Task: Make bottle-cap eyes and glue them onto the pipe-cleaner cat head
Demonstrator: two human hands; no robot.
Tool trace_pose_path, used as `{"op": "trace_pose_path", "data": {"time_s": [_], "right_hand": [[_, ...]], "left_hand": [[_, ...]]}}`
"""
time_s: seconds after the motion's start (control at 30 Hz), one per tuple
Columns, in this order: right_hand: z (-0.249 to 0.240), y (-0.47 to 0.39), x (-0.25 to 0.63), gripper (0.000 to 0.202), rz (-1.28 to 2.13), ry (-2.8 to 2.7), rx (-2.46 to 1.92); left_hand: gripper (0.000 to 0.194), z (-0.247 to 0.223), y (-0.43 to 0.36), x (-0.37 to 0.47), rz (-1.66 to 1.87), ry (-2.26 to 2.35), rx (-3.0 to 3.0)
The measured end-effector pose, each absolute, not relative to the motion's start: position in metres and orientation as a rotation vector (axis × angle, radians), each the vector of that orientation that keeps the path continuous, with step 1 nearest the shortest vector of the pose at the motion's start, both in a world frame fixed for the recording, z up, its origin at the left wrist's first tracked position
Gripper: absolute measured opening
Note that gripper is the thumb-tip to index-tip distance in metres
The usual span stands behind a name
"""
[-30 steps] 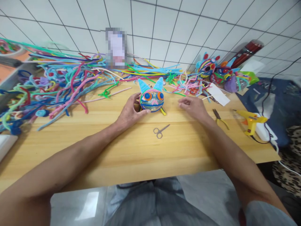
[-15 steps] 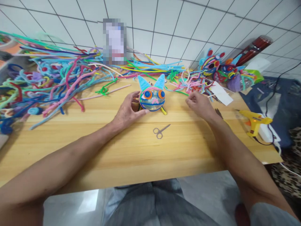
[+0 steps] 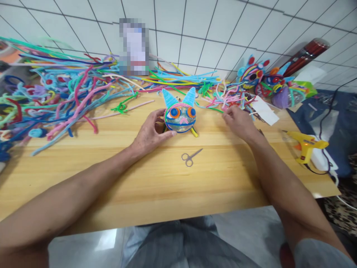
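My left hand [image 3: 150, 131] is wrapped round the left side of a round creature figure [image 3: 180, 118], its thumb along the figure's lower edge. The figure has blue pointed ears, orange and blue eyes, a pink nose and a yellow foot. My right hand [image 3: 236, 121] rests to the right, apart from the figure, its fingers curled near the end of a green pipe cleaner [image 3: 214, 109]; what they hold, if anything, is hidden. Small scissors [image 3: 190, 157] lie on the wooden table [image 3: 167, 190] below the figure.
Tangled pipe cleaners [image 3: 83, 93] cover the back left. At the back right are more creature figures [image 3: 252, 74], a red cylinder [image 3: 314, 52] and a white card [image 3: 266, 111]. A yellow glue gun [image 3: 306, 145] lies at the right. A blurred upright object [image 3: 135, 46] stands by the wall.
The view has shifted slightly. My right hand has shifted a little, with its fingers still curled; my left hand stays on the figure.
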State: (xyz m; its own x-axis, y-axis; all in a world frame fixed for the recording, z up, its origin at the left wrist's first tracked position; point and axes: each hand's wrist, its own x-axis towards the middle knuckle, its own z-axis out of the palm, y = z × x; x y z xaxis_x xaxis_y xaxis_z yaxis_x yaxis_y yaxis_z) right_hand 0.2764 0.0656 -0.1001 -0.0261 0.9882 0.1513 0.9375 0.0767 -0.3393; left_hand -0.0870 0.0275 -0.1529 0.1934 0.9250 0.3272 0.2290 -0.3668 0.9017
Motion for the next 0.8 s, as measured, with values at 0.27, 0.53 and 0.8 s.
{"op": "trace_pose_path", "data": {"time_s": [0.27,0.53,0.8], "right_hand": [[-0.099,0.059,0.286,0.006,0.242,-2.007,-1.81],[-0.111,0.064,0.275,0.01,0.201,-2.121,-2.009],[-0.105,0.064,0.281,0.009,0.326,-2.043,-1.83]], "left_hand": [[0.081,-0.15,0.027,-0.088,1.197,1.116,1.773],[0.081,-0.148,0.025,-0.088,1.183,1.136,1.764],[0.077,-0.145,0.023,-0.09,1.189,1.135,1.803]]}}
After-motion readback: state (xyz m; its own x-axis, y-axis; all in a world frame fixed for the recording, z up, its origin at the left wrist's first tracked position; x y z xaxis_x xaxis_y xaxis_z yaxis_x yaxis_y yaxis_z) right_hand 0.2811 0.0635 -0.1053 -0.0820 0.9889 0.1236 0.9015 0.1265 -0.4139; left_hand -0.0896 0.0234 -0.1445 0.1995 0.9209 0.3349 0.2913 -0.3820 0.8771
